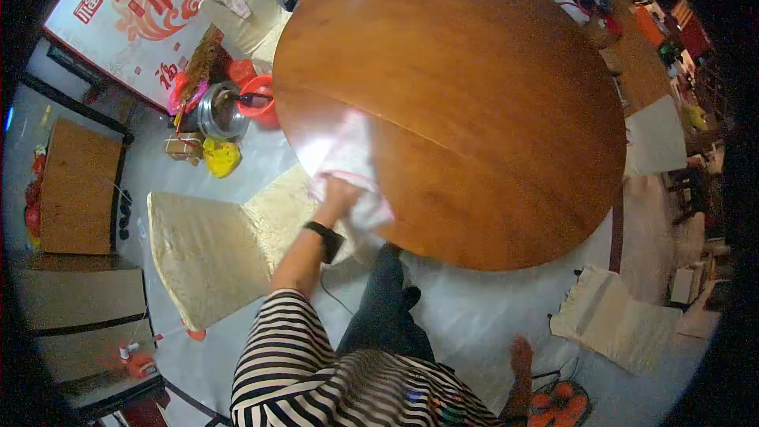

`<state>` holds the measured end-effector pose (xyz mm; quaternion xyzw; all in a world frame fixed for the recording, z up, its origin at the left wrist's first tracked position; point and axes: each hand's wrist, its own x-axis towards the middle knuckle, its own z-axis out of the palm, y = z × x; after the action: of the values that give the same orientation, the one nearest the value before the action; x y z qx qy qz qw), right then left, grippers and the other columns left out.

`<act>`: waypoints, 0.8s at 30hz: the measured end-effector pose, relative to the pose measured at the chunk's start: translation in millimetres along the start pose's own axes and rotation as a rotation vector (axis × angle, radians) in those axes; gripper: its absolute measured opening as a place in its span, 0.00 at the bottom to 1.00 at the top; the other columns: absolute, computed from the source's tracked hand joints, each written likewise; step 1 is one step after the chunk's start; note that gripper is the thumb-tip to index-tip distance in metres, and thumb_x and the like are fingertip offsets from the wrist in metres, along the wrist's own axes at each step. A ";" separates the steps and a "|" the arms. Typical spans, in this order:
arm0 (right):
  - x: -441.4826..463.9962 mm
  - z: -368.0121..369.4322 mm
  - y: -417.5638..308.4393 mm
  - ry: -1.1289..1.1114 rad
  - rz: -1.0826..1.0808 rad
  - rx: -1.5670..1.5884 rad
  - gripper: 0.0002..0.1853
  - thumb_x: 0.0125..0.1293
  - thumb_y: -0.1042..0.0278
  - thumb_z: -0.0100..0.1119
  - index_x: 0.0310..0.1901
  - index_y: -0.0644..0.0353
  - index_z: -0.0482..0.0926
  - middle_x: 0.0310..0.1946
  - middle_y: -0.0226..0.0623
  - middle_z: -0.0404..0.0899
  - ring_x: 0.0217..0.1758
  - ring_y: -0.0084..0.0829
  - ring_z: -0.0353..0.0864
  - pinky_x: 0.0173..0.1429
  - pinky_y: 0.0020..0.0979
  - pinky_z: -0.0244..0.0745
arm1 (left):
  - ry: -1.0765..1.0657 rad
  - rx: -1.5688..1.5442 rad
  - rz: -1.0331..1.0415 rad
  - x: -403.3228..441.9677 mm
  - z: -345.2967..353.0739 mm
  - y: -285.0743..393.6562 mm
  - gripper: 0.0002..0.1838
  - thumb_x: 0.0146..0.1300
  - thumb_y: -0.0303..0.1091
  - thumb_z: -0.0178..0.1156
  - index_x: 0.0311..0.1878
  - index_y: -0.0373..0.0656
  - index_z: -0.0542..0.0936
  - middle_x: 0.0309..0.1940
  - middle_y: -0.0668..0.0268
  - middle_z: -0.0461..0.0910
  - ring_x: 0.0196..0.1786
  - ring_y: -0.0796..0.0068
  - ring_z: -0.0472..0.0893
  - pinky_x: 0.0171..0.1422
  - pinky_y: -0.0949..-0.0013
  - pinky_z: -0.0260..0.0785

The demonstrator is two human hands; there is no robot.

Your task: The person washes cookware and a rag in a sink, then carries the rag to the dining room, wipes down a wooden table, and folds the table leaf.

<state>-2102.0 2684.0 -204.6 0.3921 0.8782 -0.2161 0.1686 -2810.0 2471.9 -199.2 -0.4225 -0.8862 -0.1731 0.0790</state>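
Note:
My left hand [338,194], with a black band on its wrist, grips a white and pink cloth [352,158]. The cloth is bunched under my fingers, blurred, and lies over the left edge of a large round wooden table [490,111]. My right hand [520,353] hangs low at my side, away from the table; its fingers are too small and blurred to read. Near that hand, on the floor, is a dark-rimmed basket [560,405] with orange-red things in it.
Cream-covered chairs [209,257] stand around the table, one close by my left arm and another [613,320] at the lower right. A red bucket [259,103], a metal pot [221,111] and a yellow bag [221,156] sit on the floor at the left.

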 end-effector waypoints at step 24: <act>134.6 -77.5 -84.5 -0.127 0.433 0.764 0.20 0.60 0.65 0.54 0.54 0.58 0.71 0.42 0.40 0.76 0.43 0.38 0.75 0.46 0.37 0.68 | -0.126 -0.070 0.144 131.4 -2.2 -59.1 0.25 0.59 0.42 0.49 0.62 0.55 0.69 0.67 0.59 0.59 0.69 0.59 0.57 0.73 0.51 0.42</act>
<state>-2261.7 2755.9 -180.4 0.5870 0.6209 -0.5084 0.1068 -2938.8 2531.5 -173.7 -0.4976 -0.8502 -0.1709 0.0206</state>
